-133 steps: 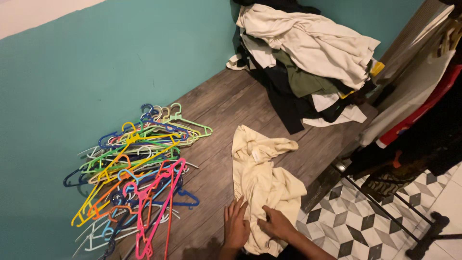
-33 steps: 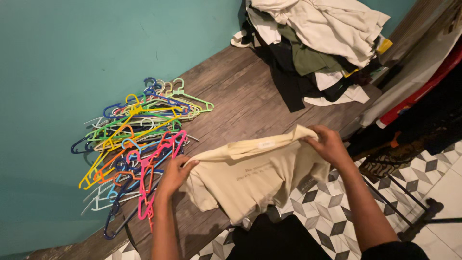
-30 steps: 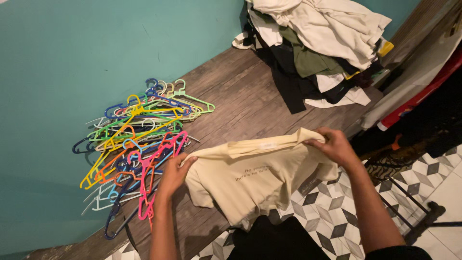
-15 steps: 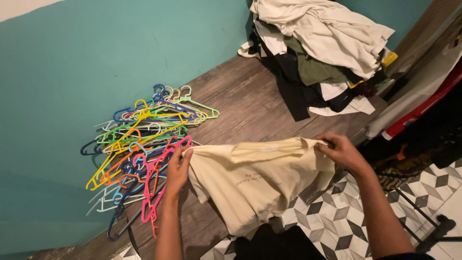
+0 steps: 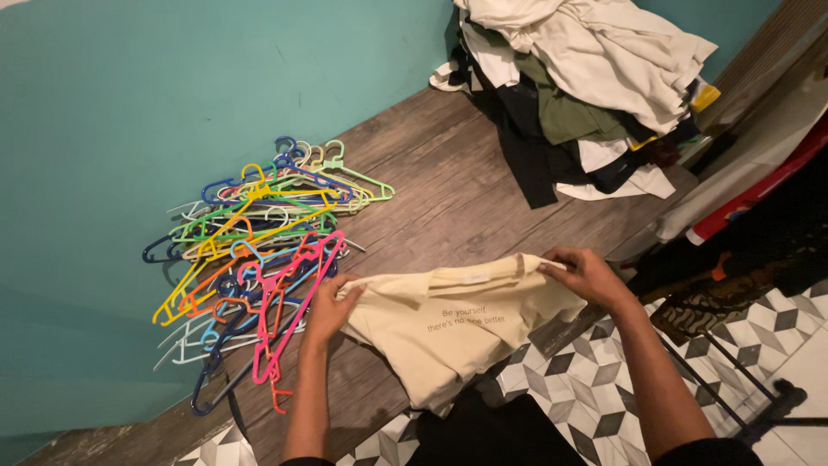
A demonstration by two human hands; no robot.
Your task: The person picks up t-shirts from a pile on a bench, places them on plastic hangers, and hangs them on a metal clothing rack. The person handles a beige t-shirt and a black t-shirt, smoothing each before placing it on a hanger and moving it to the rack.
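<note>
Cream T-shirt (image 5: 457, 332), small dark print on front, stretched flat between left hand (image 5: 332, 306) and right hand (image 5: 586, 276), both pinching shoulders; coloured hangers (image 5: 259, 259) at nine o'clock.

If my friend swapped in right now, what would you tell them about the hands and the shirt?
Left hand grips one shoulder of the cream cotton T-shirt; right hand grips the other, holding it stretched above the wooden floor. The pile of coloured plastic hangers lies just left of the left hand. The heap of mixed clothes sits by the teal wall. Shirt spread out; no hanger in it yet.
</note>
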